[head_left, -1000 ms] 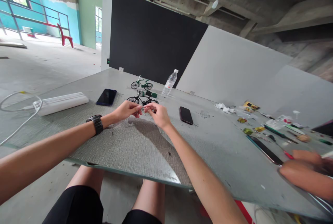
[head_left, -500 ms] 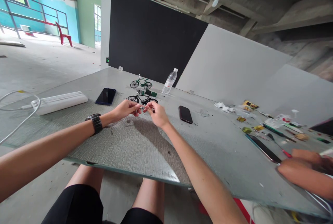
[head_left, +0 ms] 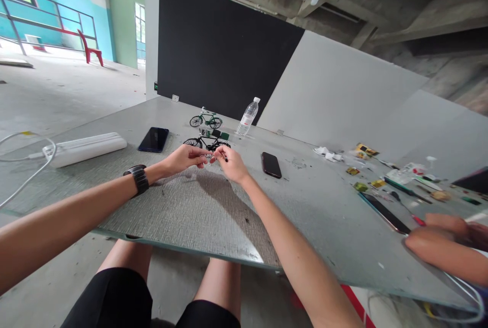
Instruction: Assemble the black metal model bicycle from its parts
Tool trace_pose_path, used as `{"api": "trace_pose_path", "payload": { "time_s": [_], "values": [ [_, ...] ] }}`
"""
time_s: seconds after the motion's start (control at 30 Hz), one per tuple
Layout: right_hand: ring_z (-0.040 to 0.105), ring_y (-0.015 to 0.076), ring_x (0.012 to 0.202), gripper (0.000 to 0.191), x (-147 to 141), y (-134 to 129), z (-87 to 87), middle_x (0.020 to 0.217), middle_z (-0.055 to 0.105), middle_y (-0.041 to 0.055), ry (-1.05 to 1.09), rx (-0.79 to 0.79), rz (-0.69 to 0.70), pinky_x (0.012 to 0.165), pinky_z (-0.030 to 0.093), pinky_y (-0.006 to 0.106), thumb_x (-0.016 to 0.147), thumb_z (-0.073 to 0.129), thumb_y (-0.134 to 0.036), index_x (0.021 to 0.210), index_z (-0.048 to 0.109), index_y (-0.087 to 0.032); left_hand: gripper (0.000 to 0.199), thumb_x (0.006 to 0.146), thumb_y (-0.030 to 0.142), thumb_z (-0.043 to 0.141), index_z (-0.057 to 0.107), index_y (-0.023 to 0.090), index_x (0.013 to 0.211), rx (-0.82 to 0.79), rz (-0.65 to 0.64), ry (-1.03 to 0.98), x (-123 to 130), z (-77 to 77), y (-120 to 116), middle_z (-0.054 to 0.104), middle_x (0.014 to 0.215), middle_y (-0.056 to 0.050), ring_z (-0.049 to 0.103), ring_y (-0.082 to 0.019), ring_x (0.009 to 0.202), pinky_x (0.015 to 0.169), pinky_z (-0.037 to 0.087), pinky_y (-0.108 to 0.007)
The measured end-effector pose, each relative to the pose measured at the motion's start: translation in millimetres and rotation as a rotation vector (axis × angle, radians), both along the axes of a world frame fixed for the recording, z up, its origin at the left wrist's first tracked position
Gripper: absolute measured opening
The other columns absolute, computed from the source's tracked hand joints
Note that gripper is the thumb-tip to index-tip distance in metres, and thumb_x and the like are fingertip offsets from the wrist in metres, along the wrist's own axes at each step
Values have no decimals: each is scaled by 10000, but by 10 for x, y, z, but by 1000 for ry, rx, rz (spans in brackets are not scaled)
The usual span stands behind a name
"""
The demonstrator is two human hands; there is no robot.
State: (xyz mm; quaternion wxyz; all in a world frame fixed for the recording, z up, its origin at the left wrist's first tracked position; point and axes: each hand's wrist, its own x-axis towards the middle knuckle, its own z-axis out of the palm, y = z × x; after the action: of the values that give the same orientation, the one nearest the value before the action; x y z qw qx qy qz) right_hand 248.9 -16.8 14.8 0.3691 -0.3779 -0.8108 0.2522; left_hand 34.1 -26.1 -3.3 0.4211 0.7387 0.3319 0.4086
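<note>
My left hand (head_left: 187, 157) and my right hand (head_left: 229, 162) meet fingertip to fingertip just above the table, both closed in a pinch. Between them is a small, pale or silvery piece, too tiny to name, and a dark tip shows at my right fingers. Right behind my hands stands a black model bicycle (head_left: 206, 143), its lower part hidden by my fingers. Small dark green blocks (head_left: 224, 136) lie just beyond it. Farther back, a green model bicycle (head_left: 206, 120) stands upright.
A phone (head_left: 153, 139) and a white power strip (head_left: 86, 149) lie left. Another phone (head_left: 271, 165) and a tilted-looking water bottle (head_left: 248, 116) are to the right. Tools and scraps clutter the far right, by a tablet-like device (head_left: 383, 212) and a co-worker's arm (head_left: 446, 249).
My hands stay together in nearly the same place, with slight finger movement around the small piece; my left fingers look straighter. The view has shifted a little.
</note>
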Motion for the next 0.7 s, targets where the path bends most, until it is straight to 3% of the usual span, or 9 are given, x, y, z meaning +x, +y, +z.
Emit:
{"api": "trace_pose_path", "payload": {
  "time_s": [0.17,0.47,0.7],
  "values": [
    [692,183,816,304,16,1,14,830,753,52,-21,-8,7,769,478,302,989,517,-496,856,532,-222,400,906,307,654,689,138,1267,-29,21,2,-2,12,-14,739,809,-55,661,-146,748,758,518,-278],
    [691,188,792,300,7,-21,27,797,724,30,-22,12,7,783,491,322,976,534,-509,865,520,-230,362,984,373,539,720,111,1157,-141,-41,-142,9,-50,24,709,911,-82,638,-121,739,750,520,-277],
    [703,187,728,265,-4,-50,44,768,743,25,-18,-5,-31,724,484,312,973,557,-481,878,523,-236,327,979,330,544,711,125,1171,-113,-68,-125,-1,-33,14,693,910,-74,632,-128,746,761,522,-292]
  ]
}}
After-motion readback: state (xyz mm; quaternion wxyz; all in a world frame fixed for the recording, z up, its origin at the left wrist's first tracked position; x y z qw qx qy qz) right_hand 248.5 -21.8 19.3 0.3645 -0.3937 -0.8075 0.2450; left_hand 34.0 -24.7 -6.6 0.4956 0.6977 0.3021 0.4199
